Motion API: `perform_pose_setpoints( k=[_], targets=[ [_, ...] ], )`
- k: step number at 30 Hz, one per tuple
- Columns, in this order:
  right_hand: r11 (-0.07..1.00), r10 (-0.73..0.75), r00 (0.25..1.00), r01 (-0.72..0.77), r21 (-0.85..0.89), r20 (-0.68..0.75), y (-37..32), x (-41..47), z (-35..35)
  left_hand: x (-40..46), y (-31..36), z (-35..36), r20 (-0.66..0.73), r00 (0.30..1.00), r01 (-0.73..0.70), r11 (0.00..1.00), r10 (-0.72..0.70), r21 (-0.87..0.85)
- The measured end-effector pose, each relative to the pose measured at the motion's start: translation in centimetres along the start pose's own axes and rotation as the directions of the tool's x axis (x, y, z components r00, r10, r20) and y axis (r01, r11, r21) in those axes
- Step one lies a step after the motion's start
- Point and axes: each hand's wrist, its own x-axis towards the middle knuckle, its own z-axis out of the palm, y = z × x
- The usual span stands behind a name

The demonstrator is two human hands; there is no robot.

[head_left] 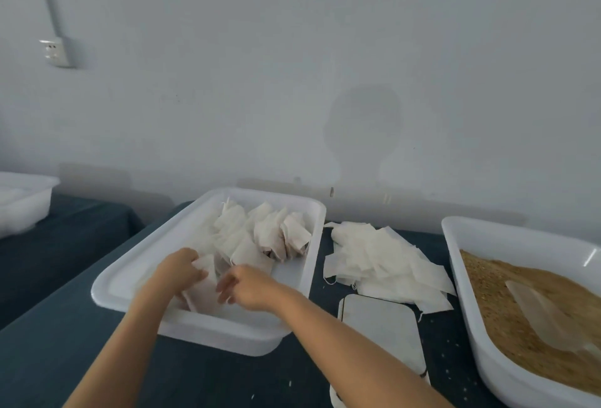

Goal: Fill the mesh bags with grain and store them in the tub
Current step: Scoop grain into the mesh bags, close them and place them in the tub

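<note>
I am watching through a soft, smeared wide-angle feed, so fine detail is failing me. The grain tub on the right is running off the frame edge, and a pale scoop is lying half sunk in the grain. A flat white lidded box near the bottom edge is being crossed by the forearm, and another white tub at far left is cut off too.

Everything is sitting on a dark blue-green cloth-covered table against a plain pale wall, with a socket mounted high on the left and a head-shaped shadow falling on the paint. Stray grains are dotting the cloth.

In the middle white tub, filled mesh bags are leaning together toward the far end. A heap of empty mesh bags is lying on the cloth between the two tubs.

Both hands are reaching into the near end of the middle tub. The left hand is curling its fingers onto the top of one mesh bag, gripping it. The right hand is hovering just beside that bag with fingers bent and slightly spread; whether they are touching it, I cannot tell.
</note>
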Motion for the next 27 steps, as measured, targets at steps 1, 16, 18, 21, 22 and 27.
perform_pose_setpoints(
  k=[1, 16, 18, 21, 22, 27],
  targets=[
    [0.999, 0.005, 0.998, -0.002, -0.045, 0.063, -0.3, 0.3, 0.4, 0.2, -0.5, -0.1, 0.029, 0.999, 0.013, 0.999, -0.015, 0.041],
    [0.998, -0.03, 0.98, 0.039, -0.041, 0.197, -1.4, -0.7, -0.1, -0.9, 0.8, 0.0, -0.197, 0.972, -0.029, 0.901, 0.126, 0.433],
    [0.994, -0.103, 0.994, 0.104, -0.027, 0.049, -1.8, -1.4, -2.4, -1.3, 2.8, 0.2, -0.295, 0.93, -0.101, 0.925, 0.219, 0.367],
    [0.992, -0.123, 0.974, 0.121, -0.022, -0.189, -0.6, -2.7, -6.8, -1.7, 6.2, 1.0, -0.357, 0.875, -0.254, 0.938, 0.326, 0.234],
    [0.996, -0.087, 0.953, 0.089, -0.006, -0.291, 0.4, -3.2, -8.5, -1.8, 7.3, 1.4, -0.368, 0.86, -0.301, 0.933, 0.354, 0.196],
    [0.929, 0.173, 0.629, -0.361, -0.087, -0.758, 8.6, -5.7, -14.3, -2.7, 11.4, 4.4, -0.306, 0.816, -0.45, 0.871, 0.491, 0.199]
  ],
)
